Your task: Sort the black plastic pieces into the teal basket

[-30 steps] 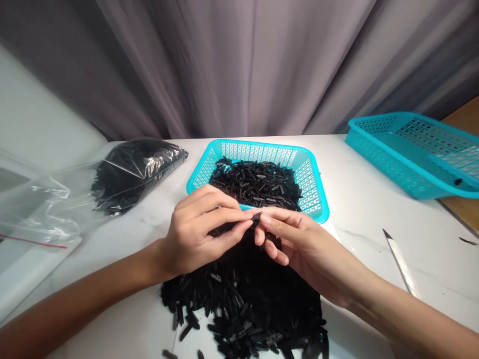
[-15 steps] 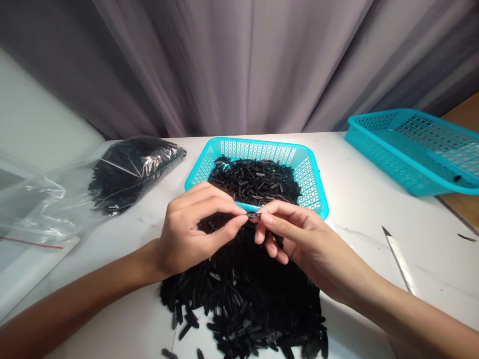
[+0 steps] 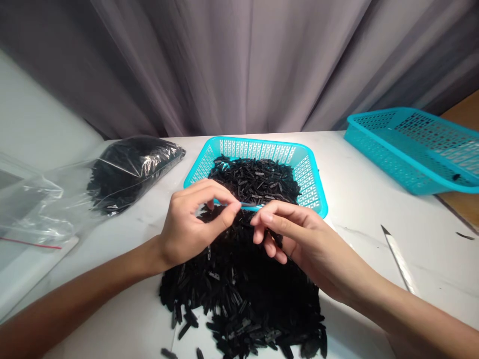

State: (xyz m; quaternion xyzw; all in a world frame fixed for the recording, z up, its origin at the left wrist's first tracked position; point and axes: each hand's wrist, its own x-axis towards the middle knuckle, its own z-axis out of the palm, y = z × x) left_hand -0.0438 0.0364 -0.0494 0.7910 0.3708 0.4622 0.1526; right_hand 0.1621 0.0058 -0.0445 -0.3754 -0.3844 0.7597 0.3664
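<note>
My left hand (image 3: 190,227) and my right hand (image 3: 299,244) hover close together above a big pile of small black plastic pieces (image 3: 247,294) on the white table (image 3: 359,199). The left thumb and forefinger are pinched together near the front rim of a turquoise basket (image 3: 310,179). The right fingers are curled and pressed together just to the right of that pinch. What either pinch holds is too small to make out. More black pieces (image 3: 254,182) fill the basket.
A clear plastic bag (image 3: 123,167) of black pieces lies at the left, with another flat clear bag (image 3: 26,219) beside it. A second turquoise basket (image 3: 411,149) stands at the far right. A knife blade (image 3: 398,259) lies on the table right of my right arm.
The small black piece that both hands held between their fingertips no longer shows. The fingertips have drawn slightly apart, and the left hand has shifted a little up and left.
</note>
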